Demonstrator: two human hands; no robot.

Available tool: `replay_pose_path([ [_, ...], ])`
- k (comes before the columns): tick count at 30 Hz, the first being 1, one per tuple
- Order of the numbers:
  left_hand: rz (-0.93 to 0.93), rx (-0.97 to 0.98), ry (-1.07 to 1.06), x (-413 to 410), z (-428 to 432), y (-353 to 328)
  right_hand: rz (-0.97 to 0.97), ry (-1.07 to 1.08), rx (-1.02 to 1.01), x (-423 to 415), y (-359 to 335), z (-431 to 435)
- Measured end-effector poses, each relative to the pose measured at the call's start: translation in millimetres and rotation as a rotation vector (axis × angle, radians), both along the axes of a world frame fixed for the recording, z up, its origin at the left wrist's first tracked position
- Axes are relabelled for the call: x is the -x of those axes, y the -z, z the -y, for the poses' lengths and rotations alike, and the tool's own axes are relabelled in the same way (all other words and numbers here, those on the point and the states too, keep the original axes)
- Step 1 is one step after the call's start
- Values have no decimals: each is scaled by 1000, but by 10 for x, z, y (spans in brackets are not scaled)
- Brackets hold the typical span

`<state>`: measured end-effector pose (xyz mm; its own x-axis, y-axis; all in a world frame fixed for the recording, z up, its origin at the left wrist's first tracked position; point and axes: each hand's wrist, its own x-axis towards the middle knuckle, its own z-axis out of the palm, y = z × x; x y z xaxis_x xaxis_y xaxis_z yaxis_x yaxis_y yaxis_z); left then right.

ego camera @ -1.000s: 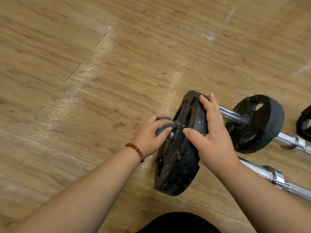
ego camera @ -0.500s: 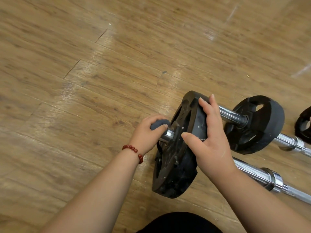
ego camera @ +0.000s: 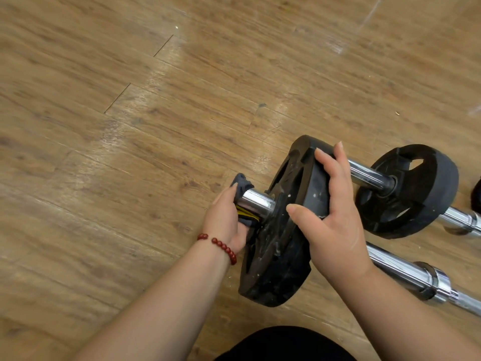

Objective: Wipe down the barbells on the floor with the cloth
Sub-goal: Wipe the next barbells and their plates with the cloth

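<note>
A dark grey cloth [ego camera: 242, 184] with a bit of yellow on it is being held by the left hand [ego camera: 225, 217]. The cloth is being wrapped round the end of a shiny silver metal bar [ego camera: 256, 201], and the fingers are being curled round cloth and bar end together. This bar end is being seen at 9 o'clock from a big round black weight plate [ego camera: 283, 230]. The plate is being stood on its edge on the brown wooden floor [ego camera: 130, 126]. The plate's top rim is being gripped by the right hand [ego camera: 335, 214], with the thumb being pressed on the near side and the fingers being bent over the rim. A string of red beads [ego camera: 221, 246] is being worn on the left wrist. At 3 o'clock from the big plate, another round black plate [ego camera: 416, 188] is being carried on the same bar. A second silver bar [ego camera: 416, 277] is being seen on the floor at 4 o'clock, just beside the big plate.
</note>
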<state>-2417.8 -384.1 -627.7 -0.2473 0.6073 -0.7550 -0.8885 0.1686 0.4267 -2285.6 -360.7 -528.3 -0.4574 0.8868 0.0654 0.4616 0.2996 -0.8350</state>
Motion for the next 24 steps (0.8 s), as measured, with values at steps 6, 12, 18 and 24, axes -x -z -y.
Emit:
replay_pose_path([
  [6, -361, -87, 184, -78, 81, 41, -4, 23, 53, -4, -24, -102],
  [12, -343, -66, 155, -170, 126, 57, -18, 29, 52, 10, -8, -103],
  [18, -361, 4, 113, -172, 108, 36, -40, 40, 67, 4, -7, -149],
  [24, -208, 41, 139, -50, -99, -78, -34, 64, 83, 29, -10, -163],
])
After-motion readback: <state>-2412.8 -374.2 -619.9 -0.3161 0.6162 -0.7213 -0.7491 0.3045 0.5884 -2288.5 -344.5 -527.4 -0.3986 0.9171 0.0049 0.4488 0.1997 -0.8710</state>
